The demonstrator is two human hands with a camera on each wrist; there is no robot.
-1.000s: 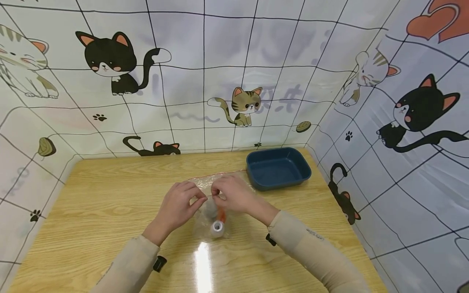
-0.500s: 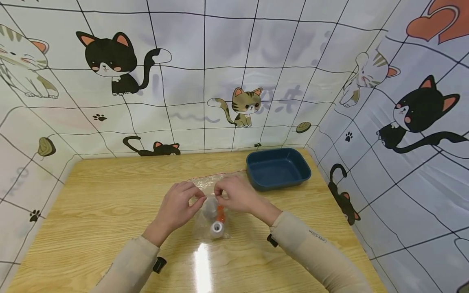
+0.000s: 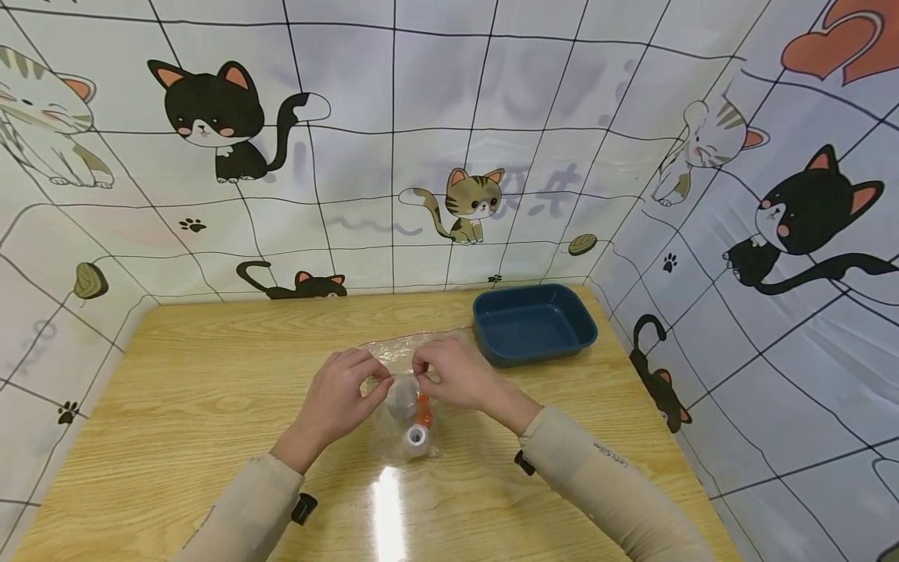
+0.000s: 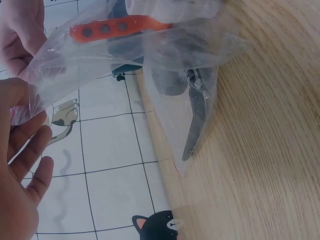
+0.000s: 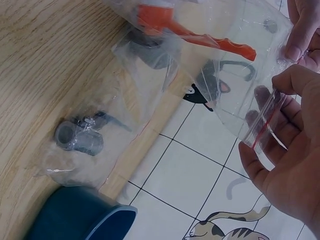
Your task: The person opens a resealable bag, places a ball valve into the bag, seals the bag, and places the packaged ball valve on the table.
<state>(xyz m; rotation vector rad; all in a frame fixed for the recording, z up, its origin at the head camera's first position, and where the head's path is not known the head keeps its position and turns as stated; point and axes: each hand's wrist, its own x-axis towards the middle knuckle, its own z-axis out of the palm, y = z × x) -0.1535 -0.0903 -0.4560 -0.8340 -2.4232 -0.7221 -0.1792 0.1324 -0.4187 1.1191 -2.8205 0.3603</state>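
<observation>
Both hands hold the mouth of a clear zip bag (image 3: 386, 449) above the table. My left hand (image 3: 342, 400) pinches one end of its seal strip between thumb and finger. My right hand (image 3: 460, 376) pinches the strip farther right; in the right wrist view, the red seal line (image 5: 265, 127) runs across its fingers. Inside the bag is a white pipe fitting (image 3: 416, 442) with an orange lever handle (image 4: 105, 29), resembling a ball valve. Behind it lies a second clear zip bag (image 3: 393, 349), containing a grey cylindrical fitting (image 5: 82, 139) and a dark lever (image 4: 196, 120).
A dark blue rectangular tray (image 3: 537, 357) stands at the table's back right, beside the second bag. The wooden table (image 3: 211, 375) meets a cat-print cloth wall (image 3: 358, 265) at its back edge, with another cloth wall on the right.
My right hand has shifted slightly right along the bag's mouth, uncovering more of the orange handle. My left hand has moved slightly left, still pinching the strip.
</observation>
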